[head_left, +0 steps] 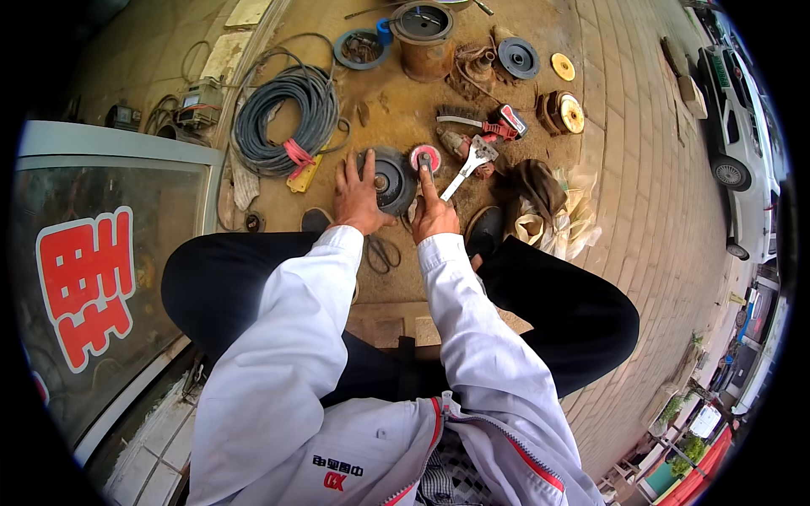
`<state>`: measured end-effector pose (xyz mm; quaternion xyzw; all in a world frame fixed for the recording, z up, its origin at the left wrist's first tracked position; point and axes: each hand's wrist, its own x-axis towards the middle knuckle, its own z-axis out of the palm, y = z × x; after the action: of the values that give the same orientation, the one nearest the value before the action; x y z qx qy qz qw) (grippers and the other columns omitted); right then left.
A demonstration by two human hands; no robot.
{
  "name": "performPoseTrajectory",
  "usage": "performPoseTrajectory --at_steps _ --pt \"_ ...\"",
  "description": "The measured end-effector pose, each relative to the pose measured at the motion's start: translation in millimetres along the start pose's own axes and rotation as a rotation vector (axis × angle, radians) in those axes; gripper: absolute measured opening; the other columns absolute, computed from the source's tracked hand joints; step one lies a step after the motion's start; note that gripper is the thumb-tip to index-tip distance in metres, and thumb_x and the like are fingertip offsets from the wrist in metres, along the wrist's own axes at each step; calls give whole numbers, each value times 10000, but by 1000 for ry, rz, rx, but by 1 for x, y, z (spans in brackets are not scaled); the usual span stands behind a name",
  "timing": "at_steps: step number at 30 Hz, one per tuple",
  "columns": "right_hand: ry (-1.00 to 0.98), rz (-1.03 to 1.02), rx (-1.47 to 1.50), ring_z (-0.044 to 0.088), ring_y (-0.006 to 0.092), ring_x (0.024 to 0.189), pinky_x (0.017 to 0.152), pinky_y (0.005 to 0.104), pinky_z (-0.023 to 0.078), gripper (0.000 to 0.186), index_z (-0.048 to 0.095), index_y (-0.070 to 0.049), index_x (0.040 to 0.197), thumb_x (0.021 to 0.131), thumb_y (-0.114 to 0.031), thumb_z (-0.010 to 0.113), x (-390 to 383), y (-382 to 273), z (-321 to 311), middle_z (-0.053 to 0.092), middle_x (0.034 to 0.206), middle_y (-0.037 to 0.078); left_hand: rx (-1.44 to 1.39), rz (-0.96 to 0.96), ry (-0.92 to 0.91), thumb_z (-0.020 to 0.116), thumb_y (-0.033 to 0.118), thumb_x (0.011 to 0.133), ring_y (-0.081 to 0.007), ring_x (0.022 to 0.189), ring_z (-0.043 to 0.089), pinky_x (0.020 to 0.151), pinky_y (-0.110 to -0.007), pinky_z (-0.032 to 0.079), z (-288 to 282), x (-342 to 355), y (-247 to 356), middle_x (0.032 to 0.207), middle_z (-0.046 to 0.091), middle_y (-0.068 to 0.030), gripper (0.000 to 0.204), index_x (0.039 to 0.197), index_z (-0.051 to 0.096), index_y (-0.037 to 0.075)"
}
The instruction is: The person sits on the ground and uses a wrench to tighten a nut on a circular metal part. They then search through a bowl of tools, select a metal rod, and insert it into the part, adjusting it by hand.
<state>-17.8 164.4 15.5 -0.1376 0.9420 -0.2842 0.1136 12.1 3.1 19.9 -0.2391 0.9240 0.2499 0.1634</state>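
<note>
Both hands are working on the ground: left hand (357,196) is lying spread open, fingers pressing the dark round motor part (390,180), while right hand (433,211) is curling, forefinger extending onto the pink disc (425,158) just beside it.

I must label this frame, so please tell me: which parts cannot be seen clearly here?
- Head view: the left hand covers part of the dark round part.
- The right hand hides what lies under its palm; only a finger reaches the red disc.
- Small parts at the top edge are too small.

Left hand (358,196) on disc (390,180); right hand (433,212) touches wheel (424,158).
</note>
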Motion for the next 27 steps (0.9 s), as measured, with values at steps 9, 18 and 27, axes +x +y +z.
performPoseTrajectory --at_steps 9,18,27 --pt "-63 114 -3 677 479 717 647 555 530 628 391 -304 1558 983 -124 569 -47 3 1 669 804 307 13 3 -4 1008 324 495 -453 1514 120 1208 -491 307 9 4 0 1664 59 -205 1488 1635 62 174" --pt "-143 86 -19 697 443 739 673 532 542 642 385 -262 1566 973 -106 575 -95 21 3 670 811 302 10 -2 5 1003 323 522 -462 1503 147 1217 -480 283 6 3 6 1655 109 -210 1430 1625 106 169" --pt "-172 99 -22 688 478 762 676 558 537 661 337 -293 1580 977 -137 559 -61 11 -6 671 810 318 5 -1 12 1011 316 491 -468 1501 152 1209 -492 295 5 0 0 1653 106 -214 1449 1621 115 176"
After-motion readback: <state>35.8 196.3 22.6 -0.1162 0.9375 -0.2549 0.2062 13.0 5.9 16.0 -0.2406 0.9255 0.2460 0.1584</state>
